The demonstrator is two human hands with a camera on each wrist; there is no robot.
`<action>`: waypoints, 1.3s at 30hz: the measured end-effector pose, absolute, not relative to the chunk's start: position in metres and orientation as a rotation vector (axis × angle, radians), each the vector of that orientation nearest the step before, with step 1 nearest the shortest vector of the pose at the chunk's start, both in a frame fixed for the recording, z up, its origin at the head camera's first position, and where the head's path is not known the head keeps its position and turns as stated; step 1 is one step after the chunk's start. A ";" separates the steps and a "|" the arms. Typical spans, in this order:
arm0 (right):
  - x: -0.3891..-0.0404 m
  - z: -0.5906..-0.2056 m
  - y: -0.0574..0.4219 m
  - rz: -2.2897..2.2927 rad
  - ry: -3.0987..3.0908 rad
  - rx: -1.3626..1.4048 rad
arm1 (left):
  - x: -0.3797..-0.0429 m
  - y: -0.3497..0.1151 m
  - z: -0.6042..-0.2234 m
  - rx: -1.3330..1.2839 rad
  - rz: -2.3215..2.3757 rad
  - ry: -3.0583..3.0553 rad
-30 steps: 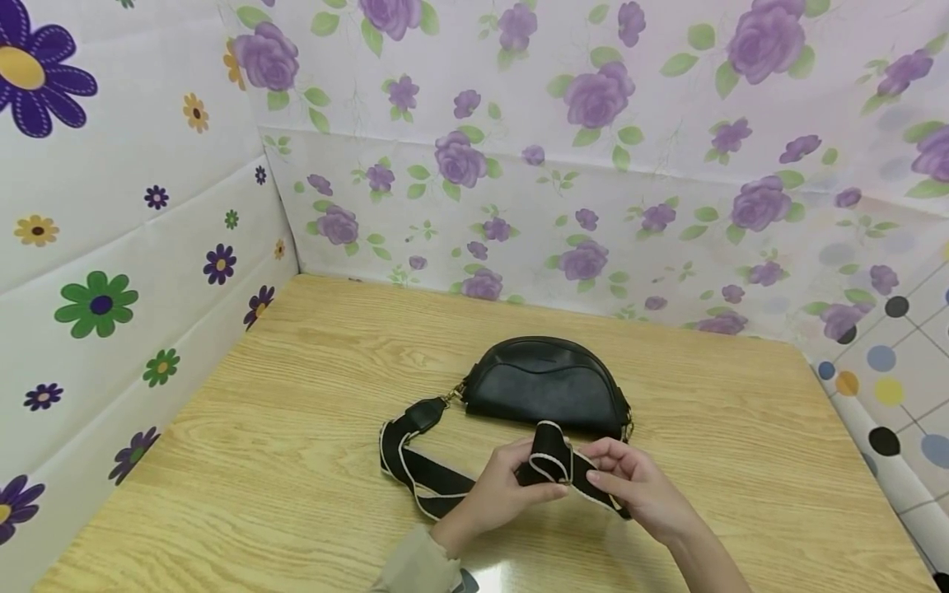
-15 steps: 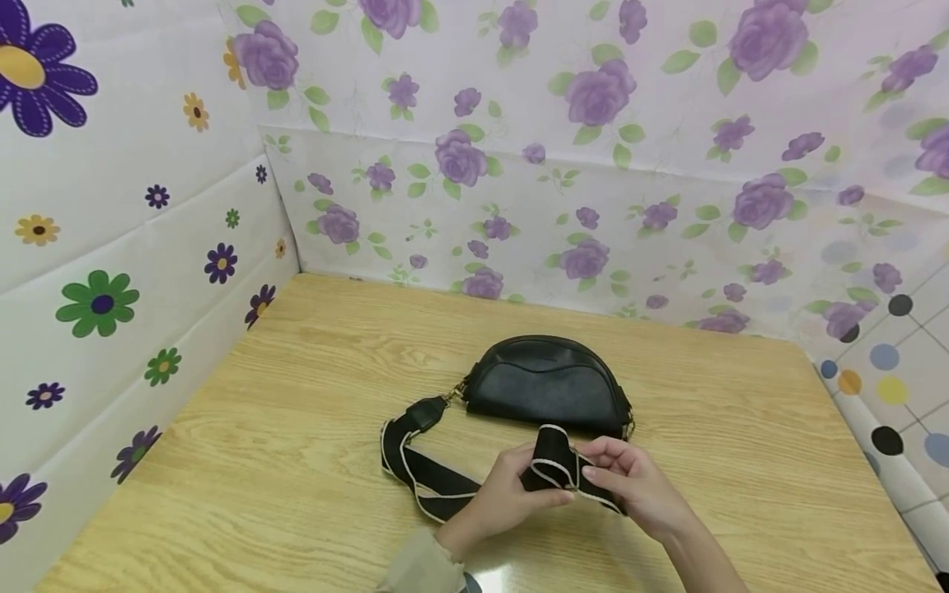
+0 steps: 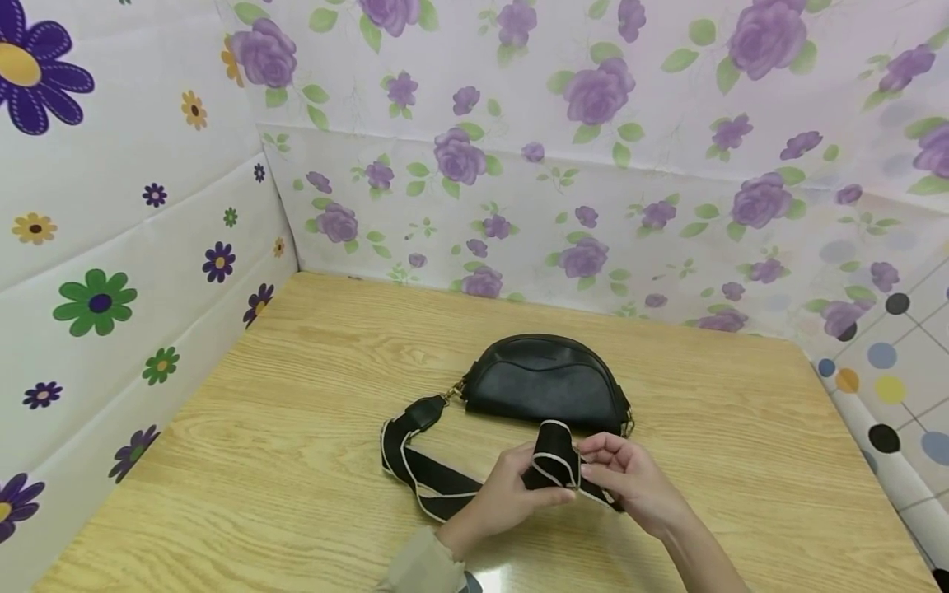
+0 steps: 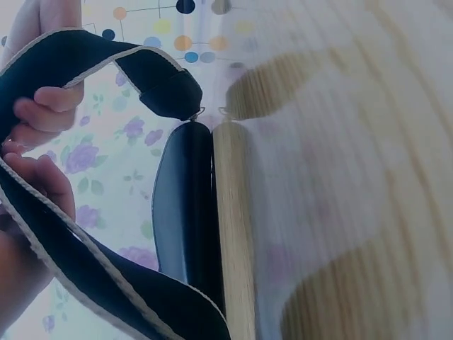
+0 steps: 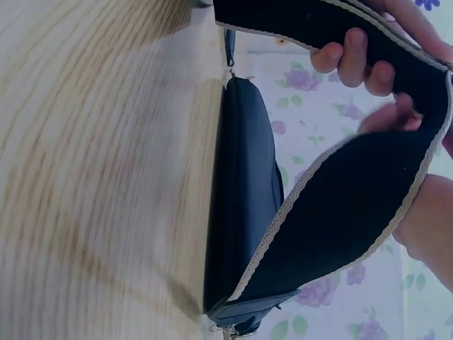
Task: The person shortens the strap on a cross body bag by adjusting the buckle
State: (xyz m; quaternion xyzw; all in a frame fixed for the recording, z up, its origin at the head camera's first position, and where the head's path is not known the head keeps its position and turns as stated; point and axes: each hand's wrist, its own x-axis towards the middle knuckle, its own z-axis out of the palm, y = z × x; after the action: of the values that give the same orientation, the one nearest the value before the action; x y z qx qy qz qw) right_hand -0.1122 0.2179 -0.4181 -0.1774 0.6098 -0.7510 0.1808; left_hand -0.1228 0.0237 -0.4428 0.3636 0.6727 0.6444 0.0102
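A black half-moon handbag (image 3: 544,385) stands on the wooden table, its flap towards the person. Its wide black strap (image 3: 439,478), edged in white, runs from a metal clip (image 3: 454,392) at the bag's left end towards both hands. The left hand (image 3: 502,498) grips the webbing, thumb pointing right below a raised strap loop (image 3: 553,445). At the loop's right side is a slim metal strap slider (image 3: 577,471), which the right hand (image 3: 632,482) pinches together with the webbing. In the right wrist view the strap (image 5: 354,205) spreads wide from the bag's (image 5: 248,191) near end.
The wood-grain table (image 3: 311,371) meets a purple-rose wall covering (image 3: 519,206) behind the bag. A daisy-print sheet (image 3: 133,247) lines the left side, a dotted one (image 3: 912,395) the right. A light sleeve (image 3: 423,564) covers the left forearm.
The strap loop between the hands has grown a little wider, and the slider has shifted slightly right. The right hand has risen slightly; the bag stays where it was.
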 end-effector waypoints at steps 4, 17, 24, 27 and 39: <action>-0.113 -0.421 0.220 -2.040 1.749 -0.545 | -0.119 0.022 -0.433 1.147 2.018 2.086; -0.110 -0.418 0.224 -1.896 2.025 -0.576 | -0.114 0.018 -0.417 1.157 2.069 2.056; -0.109 -0.421 0.228 -1.967 1.954 -0.667 | -0.120 0.019 -0.430 1.134 2.073 2.045; -0.109 -0.421 0.228 -2.005 1.935 -0.700 | -0.119 0.018 -0.429 1.132 2.074 2.041; -0.109 -0.419 0.224 -2.084 1.933 -0.654 | -0.118 0.016 -0.420 1.143 2.076 2.054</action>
State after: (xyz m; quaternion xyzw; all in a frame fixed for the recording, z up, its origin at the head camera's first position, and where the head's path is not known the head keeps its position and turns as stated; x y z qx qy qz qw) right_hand -0.1092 0.2240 -0.4191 -0.2229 0.6585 -0.7101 0.1120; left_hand -0.1175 0.0159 -0.4202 0.3646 0.6549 0.6619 0.0029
